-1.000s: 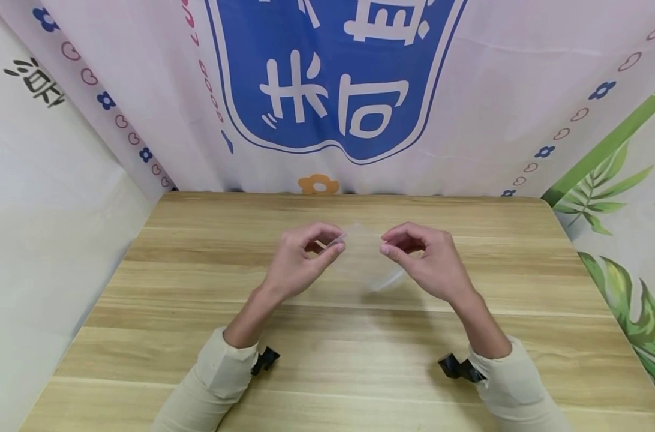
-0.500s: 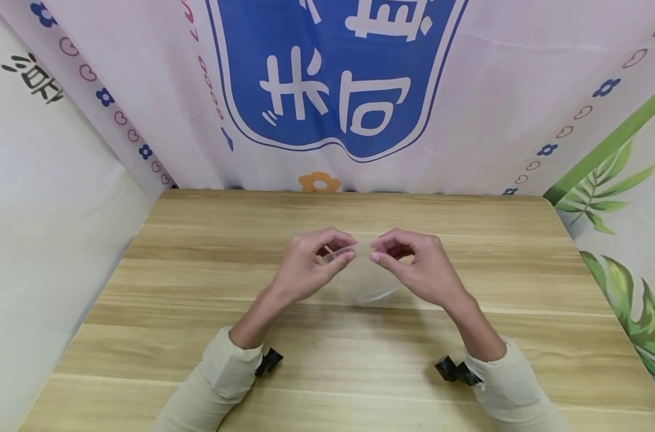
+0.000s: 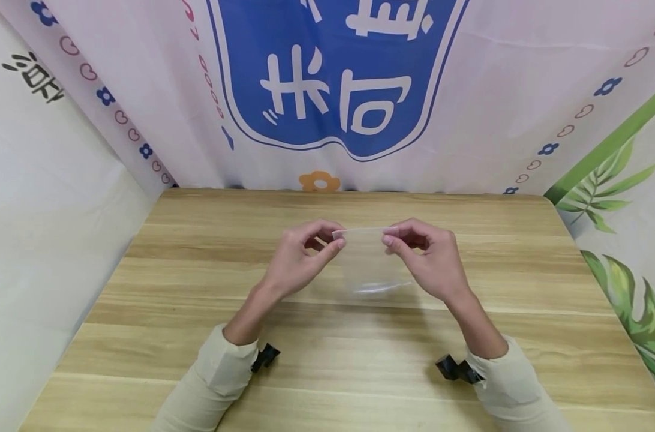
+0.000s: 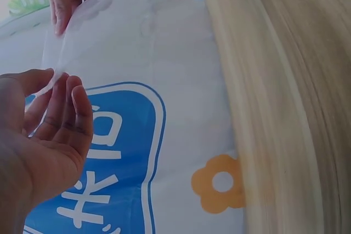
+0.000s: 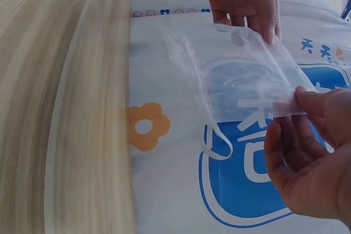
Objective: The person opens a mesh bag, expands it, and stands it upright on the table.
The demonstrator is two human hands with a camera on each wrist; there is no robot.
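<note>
Left grip [image 3: 294, 264]: pinches clear film [image 3: 367, 259] at its 10 o'clock corner.
Right grip [image 3: 439, 264]: pinches the 2 o'clock corner.
Clear film: held up over bench [image 3: 354, 366], shiny bend at 6; two-corner pinch probably keeps top edge taut.
Printed cloth [image 3: 478, 120]: 12 o'clock.

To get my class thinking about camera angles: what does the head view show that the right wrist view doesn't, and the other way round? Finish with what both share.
Only the head view: the sleeves, the black devices by them, and the green leaves.

Only the right wrist view: the open loop at one end of the plastic, and the small blue characters.

Both: the left hand and right hand pinching the plastic, plus the table, blue emblem and orange flower.
</note>
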